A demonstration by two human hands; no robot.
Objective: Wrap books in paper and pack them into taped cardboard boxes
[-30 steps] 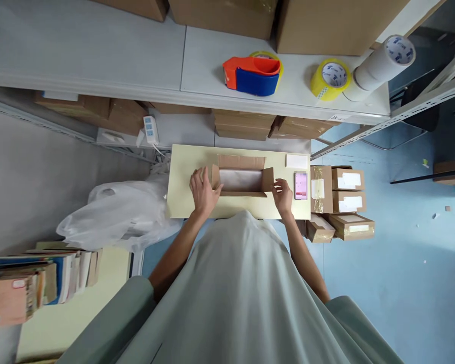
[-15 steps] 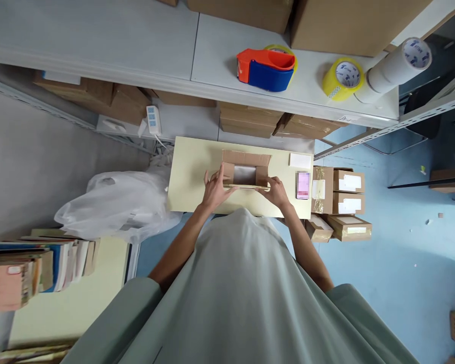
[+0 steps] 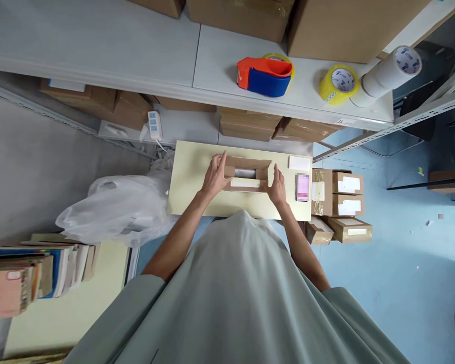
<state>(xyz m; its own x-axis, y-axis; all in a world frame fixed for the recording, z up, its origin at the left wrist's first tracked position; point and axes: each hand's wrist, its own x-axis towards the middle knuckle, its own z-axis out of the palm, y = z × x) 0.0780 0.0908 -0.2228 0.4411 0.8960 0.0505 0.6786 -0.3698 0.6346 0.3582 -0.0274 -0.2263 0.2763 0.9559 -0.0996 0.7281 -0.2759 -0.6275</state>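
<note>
A small brown cardboard box (image 3: 263, 164) lies on the pale yellow table in front of me, its far flap standing up. The near flap carries a white label (image 3: 244, 183) and leans over the opening. Inside, a greyish-white surface shows in part. My left hand (image 3: 214, 177) holds the box's left end, thumb on the near flap and fingers up along the side. At the right end, my right hand (image 3: 276, 188) grips the near corner with the thumb, its fingers pointing up beside the box.
A phone (image 3: 302, 187) and a white card (image 3: 299, 163) lie at the table's right. Taped boxes (image 3: 348, 205) stand beyond it. On the shelf above are a tape dispenser (image 3: 269, 81), a yellow tape roll (image 3: 330, 93) and white rolls. A plastic bag (image 3: 114, 210) sits left.
The near flap has come up and over the opening, showing its white label. My left hand has shifted up along the box's left end, and my right hand's fingers have swung upward.
</note>
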